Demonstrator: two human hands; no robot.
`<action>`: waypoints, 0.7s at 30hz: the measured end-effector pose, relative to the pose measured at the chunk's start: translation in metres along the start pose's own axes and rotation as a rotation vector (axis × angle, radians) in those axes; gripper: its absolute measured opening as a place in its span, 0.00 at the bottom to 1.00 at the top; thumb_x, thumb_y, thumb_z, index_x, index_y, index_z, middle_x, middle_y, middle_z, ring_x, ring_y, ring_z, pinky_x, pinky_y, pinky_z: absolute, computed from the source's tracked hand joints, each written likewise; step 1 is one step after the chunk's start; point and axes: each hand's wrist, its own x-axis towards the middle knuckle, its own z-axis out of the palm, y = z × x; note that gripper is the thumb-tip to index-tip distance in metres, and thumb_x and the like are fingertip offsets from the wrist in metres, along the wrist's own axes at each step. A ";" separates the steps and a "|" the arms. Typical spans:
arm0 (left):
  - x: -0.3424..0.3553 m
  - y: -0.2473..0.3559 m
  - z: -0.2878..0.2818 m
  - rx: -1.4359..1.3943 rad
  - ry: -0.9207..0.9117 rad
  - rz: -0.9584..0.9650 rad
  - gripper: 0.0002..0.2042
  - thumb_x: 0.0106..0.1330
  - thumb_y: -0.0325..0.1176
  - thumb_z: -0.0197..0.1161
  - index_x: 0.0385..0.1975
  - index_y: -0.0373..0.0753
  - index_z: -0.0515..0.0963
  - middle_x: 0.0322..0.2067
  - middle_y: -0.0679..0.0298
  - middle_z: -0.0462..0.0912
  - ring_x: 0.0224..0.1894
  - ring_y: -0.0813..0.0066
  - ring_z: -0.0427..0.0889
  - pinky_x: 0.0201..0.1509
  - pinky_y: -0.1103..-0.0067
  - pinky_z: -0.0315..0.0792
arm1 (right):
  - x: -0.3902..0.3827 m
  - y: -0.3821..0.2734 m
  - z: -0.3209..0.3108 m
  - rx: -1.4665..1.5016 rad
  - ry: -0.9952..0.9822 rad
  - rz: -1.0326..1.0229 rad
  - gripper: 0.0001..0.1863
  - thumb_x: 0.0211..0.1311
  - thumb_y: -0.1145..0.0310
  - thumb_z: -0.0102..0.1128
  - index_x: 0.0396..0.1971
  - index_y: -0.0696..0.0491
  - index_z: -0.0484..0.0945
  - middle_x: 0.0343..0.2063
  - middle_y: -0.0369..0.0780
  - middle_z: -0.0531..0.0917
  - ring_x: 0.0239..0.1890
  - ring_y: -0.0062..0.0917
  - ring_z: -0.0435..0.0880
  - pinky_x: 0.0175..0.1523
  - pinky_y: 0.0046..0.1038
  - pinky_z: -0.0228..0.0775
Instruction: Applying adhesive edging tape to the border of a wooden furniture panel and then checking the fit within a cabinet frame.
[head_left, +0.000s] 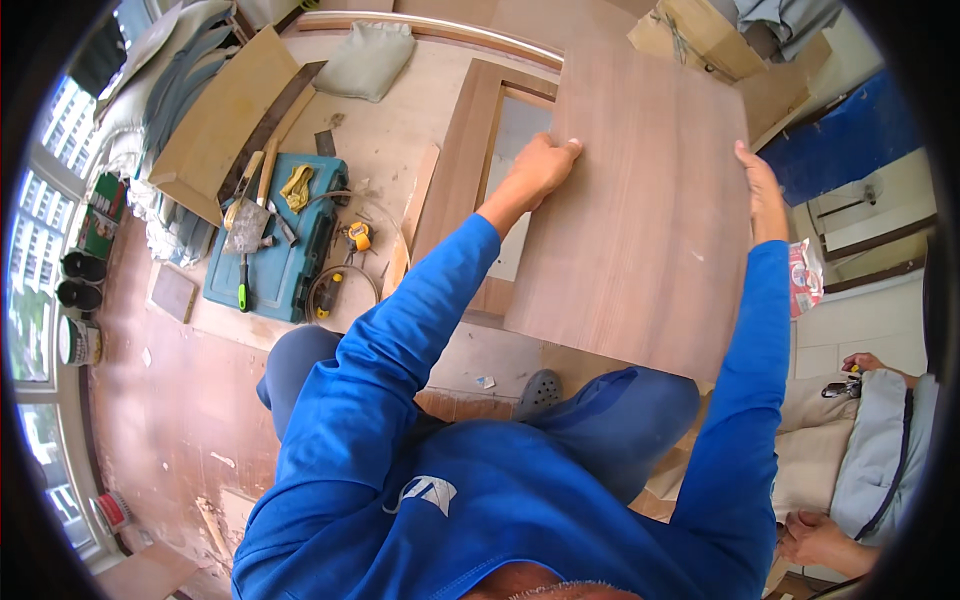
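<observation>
A large wood-grain panel [645, 210] is tilted in front of me, its lower edge close to my knees. At its left edge my left hand [540, 170] is closed, thumb on the front face and fingers mostly hidden. My right hand [764, 190] grips the opposite edge, its thumb showing near the upper right and its other fingers partly hidden behind. Under and left of the panel lies a matching wood piece [460, 150] with a rectangular opening, partly covered by it.
To the left, a blue tool case [225, 265] carries a scraper [246, 232], yellow gloves [297, 188] and other tools. A tape measure [358, 236] lies beside it. Another person's hand [825, 542] shows at lower right. Cardboard [235, 120] stands along the left, near the window.
</observation>
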 end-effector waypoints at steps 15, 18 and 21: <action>0.028 -0.079 -0.020 0.343 0.258 -0.005 0.27 0.59 0.36 0.62 0.56 0.26 0.71 0.45 0.44 0.82 0.46 0.54 0.84 0.48 0.67 0.76 | 0.091 0.197 0.087 0.245 -0.101 0.265 0.31 0.67 0.49 0.62 0.59 0.59 0.73 0.55 0.45 0.80 0.55 0.33 0.81 0.57 0.39 0.75; 0.038 -0.078 -0.016 0.407 0.241 -0.060 0.27 0.59 0.36 0.62 0.56 0.28 0.72 0.47 0.44 0.82 0.48 0.53 0.83 0.49 0.67 0.76 | 0.119 0.219 0.080 0.240 -0.103 0.252 0.37 0.68 0.47 0.60 0.64 0.61 0.67 0.64 0.49 0.70 0.65 0.35 0.69 0.65 0.40 0.65; 0.057 -0.089 -0.027 0.422 0.310 -0.030 0.25 0.58 0.37 0.64 0.53 0.28 0.75 0.49 0.42 0.81 0.50 0.50 0.82 0.50 0.66 0.76 | 0.139 0.242 0.095 0.240 -0.087 0.277 0.40 0.68 0.45 0.59 0.67 0.62 0.64 0.69 0.50 0.65 0.70 0.37 0.65 0.69 0.42 0.61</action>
